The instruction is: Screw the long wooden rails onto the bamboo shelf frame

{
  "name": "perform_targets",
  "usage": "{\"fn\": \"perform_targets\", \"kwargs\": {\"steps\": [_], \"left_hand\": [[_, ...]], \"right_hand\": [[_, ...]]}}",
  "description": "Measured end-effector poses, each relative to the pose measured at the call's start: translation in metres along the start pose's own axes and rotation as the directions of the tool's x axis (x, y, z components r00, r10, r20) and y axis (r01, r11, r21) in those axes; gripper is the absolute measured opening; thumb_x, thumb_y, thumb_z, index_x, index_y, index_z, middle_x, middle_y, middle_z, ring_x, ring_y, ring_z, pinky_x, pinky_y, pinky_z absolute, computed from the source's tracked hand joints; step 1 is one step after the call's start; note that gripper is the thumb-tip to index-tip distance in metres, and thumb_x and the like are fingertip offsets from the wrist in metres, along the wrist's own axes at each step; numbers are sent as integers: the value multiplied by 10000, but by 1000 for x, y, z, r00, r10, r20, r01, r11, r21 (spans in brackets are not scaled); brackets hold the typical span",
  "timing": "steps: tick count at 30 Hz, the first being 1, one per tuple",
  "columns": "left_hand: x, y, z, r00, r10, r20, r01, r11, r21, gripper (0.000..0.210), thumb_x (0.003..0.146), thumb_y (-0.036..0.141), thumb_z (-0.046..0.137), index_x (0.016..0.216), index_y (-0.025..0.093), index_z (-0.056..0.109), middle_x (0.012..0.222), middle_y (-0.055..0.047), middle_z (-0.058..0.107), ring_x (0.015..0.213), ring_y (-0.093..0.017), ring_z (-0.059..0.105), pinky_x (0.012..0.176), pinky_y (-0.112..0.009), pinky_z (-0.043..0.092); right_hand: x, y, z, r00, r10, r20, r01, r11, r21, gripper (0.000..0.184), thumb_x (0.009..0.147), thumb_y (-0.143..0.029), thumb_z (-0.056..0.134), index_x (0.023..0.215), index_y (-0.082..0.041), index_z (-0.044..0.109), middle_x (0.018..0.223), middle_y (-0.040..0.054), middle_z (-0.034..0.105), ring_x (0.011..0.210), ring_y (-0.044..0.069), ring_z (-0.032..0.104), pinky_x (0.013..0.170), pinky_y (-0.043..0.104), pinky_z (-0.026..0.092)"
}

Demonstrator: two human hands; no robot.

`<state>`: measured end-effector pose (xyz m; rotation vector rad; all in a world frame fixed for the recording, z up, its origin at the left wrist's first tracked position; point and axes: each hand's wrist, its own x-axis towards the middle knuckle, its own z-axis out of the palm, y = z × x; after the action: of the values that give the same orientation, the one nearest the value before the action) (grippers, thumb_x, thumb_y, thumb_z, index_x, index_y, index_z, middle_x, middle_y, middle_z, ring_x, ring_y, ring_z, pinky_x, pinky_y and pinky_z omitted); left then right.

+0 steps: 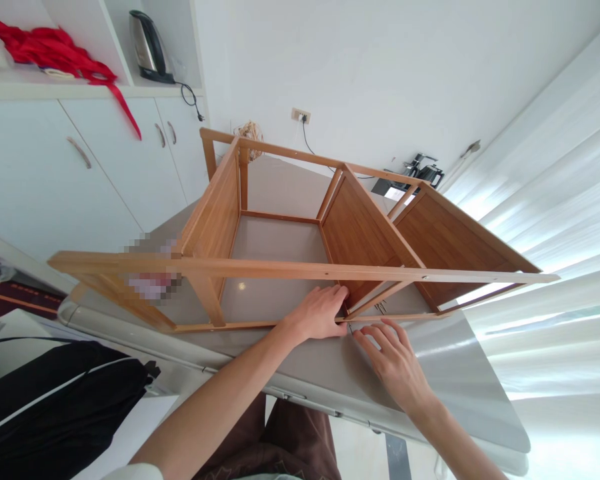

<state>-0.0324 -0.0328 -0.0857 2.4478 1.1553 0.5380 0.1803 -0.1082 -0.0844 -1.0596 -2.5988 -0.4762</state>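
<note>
A wooden shelf frame (290, 268) lies on its side on the grey table, its three slatted panels standing upright between the long rails. My left hand (320, 311) is closed around the bottom rail where the middle panel (363, 230) meets it, thumb on the near side. Close beside it, my right hand (394, 360) pinches a small thin metal screw (351, 328) between thumb and forefinger at that same rail. The screw's tip is too small to make out clearly. Several loose screws (381, 307) lie on the table inside the frame, just past my right fingers.
The grey table (460, 360) has a rounded right corner near white curtains (570, 267). White cabinets (25, 173) stand at the left, with a kettle (150, 50) and red ribbon (65, 53) above. A black bag (65, 393) lies at lower left.
</note>
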Motion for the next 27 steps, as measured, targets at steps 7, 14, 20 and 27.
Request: {"fn": "perform_targets", "kwargs": {"steps": [7,14,20,27], "left_hand": [[0,0,-2,1000,22,-18,-22,1000,5,351,752,351,677,995,220,460,1069,-55,658,961,-257,640,834,-372,463],[0,1,-1,1000,10,-16,-10,1000,9,347,749,355,673,985,223,456,1062,-52,659,945,-257,643,818,-371,461],[-1,2,-4,1000,-2,-5,2,1000,-3,340,754,349,671,987,228,455,1054,-51,661,953,-258,648,816,-370,459],[0,1,-3,1000,-1,8,1,1000,15,346,762,365,667,996,227,451,1064,-53,661,946,-252,646,820,-360,466]], "right_hand": [[0,1,0,1000,-23,-3,23,999,-27,298,960,-30,407,1099,-150,642,999,89,673,966,225,574,1026,490,381],[5,0,-4,999,-43,5,44,996,-72,292,966,-44,412,1062,-170,658,981,88,682,934,218,579,974,452,405],[8,-1,-5,997,-78,9,78,989,-126,286,967,-64,428,1069,-167,674,972,99,687,927,228,589,908,416,419],[3,-4,1,999,-26,27,29,996,-90,249,971,-86,447,1053,-137,676,965,110,678,910,233,588,792,367,444]]}}
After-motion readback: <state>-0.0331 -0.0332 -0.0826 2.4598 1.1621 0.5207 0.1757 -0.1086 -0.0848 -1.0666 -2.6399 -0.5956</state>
